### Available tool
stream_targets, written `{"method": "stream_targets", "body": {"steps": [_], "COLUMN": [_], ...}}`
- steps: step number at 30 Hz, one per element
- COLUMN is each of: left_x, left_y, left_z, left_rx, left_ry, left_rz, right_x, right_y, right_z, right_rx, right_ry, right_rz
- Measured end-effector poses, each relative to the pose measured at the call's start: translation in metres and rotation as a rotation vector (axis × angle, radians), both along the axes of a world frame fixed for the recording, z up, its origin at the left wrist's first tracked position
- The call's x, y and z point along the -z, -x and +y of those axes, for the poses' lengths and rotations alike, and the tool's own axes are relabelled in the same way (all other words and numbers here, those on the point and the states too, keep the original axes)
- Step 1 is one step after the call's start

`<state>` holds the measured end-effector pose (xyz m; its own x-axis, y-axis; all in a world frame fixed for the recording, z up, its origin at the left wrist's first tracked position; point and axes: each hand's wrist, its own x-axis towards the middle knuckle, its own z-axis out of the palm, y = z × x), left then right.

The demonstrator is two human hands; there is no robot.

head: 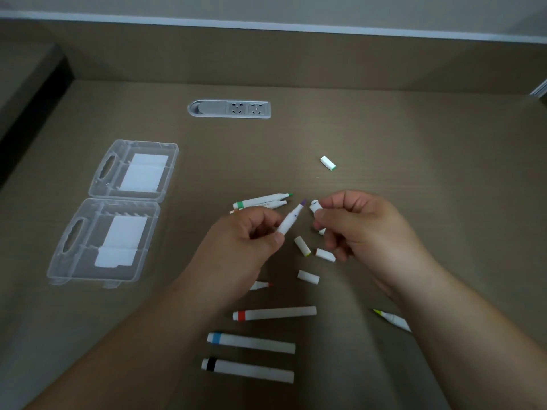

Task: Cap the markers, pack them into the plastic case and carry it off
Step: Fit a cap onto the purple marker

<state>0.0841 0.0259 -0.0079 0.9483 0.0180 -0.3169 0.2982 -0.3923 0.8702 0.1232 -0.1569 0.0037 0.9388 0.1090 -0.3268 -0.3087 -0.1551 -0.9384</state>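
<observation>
My left hand (248,241) grips an uncapped purple marker (291,218), its tip pointing up and right. My right hand (358,223) pinches a white cap (315,207) just right of that tip, a small gap between them. The clear plastic case (115,211) lies open and flat at the left. Three capped markers lie near me: red (273,313), blue (251,342), black (248,369). An uncapped green marker (263,200) lies behind my left hand with another marker beside it. Loose caps (302,245) lie between my hands, and a green cap (328,163) lies further back.
A recessed socket panel (229,108) sits in the brown desk (414,137) at the back. An uncapped yellow marker (392,319) pokes out under my right forearm. A red-tipped marker (260,285) shows under my left wrist. A dark ledge runs along the far left.
</observation>
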Motion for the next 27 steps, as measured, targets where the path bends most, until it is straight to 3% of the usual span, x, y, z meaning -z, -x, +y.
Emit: {"method": "stream_targets", "body": {"steps": [14,20,27], "left_x": [-0.009,-0.015,-0.003], "left_y": [0.014,0.019,0.029], "left_z": [0.005,0.008,0.014], "left_rx": [0.109,0.270,0.364], "left_ry": [-0.210,-0.365,-0.475], "left_rz": [-0.079,-0.157,-0.177], "right_x": [-0.005,-0.010,0.009], "right_y": [0.007,0.007,0.022], "right_z": [-0.006,-0.007,0.010], "right_rx": [-0.175,-0.387,-0.348], "right_ry": [0.088,0.240,0.251], "right_rz": [-0.028,-0.098,-0.050]}}
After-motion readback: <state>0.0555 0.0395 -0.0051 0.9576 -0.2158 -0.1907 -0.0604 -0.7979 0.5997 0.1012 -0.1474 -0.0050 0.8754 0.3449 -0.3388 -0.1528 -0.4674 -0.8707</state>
